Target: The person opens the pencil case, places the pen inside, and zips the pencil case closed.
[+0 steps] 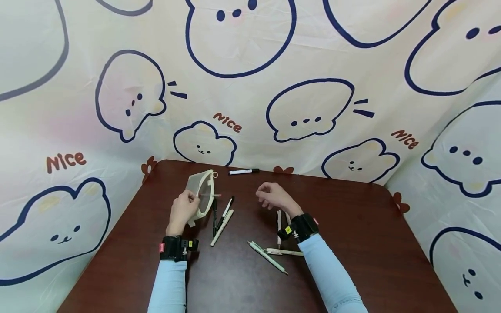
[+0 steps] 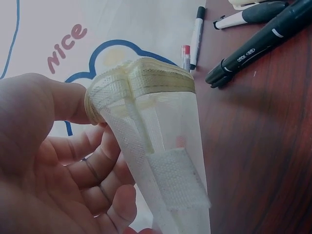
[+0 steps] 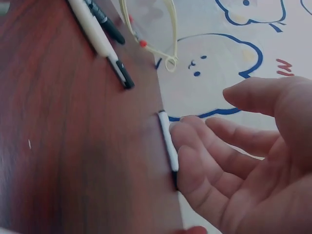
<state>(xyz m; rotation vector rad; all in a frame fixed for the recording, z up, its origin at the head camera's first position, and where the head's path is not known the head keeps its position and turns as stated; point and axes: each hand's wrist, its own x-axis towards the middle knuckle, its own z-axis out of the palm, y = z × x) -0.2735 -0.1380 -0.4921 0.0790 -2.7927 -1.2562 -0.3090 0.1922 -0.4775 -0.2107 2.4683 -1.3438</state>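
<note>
My left hand (image 1: 183, 209) pinches the rim of a pale mesh zip pencil pouch (image 2: 165, 117) between thumb and fingers. In the head view the pouch's mouth gapes toward the right, with a ring pull (image 1: 215, 174) at its far corner. A thin pen with a red part (image 2: 185, 57) shows at the mouth; how much of it lies inside is unclear. My right hand (image 1: 275, 196) hovers over the table to the right of the pouch, holding nothing, its fingers loosely bent. Beside the pouch lie a black marker (image 1: 214, 218), a black-and-white pen (image 1: 225, 214) and a cream pen (image 1: 222, 228).
A white marker with a black cap (image 1: 243, 171) lies at the table's back edge by the patterned curtain (image 1: 250, 104). Below the right hand are a green pen (image 1: 267, 257), a cream pen (image 1: 282, 251) and a white pen (image 1: 279, 228), partly behind the right forearm.
</note>
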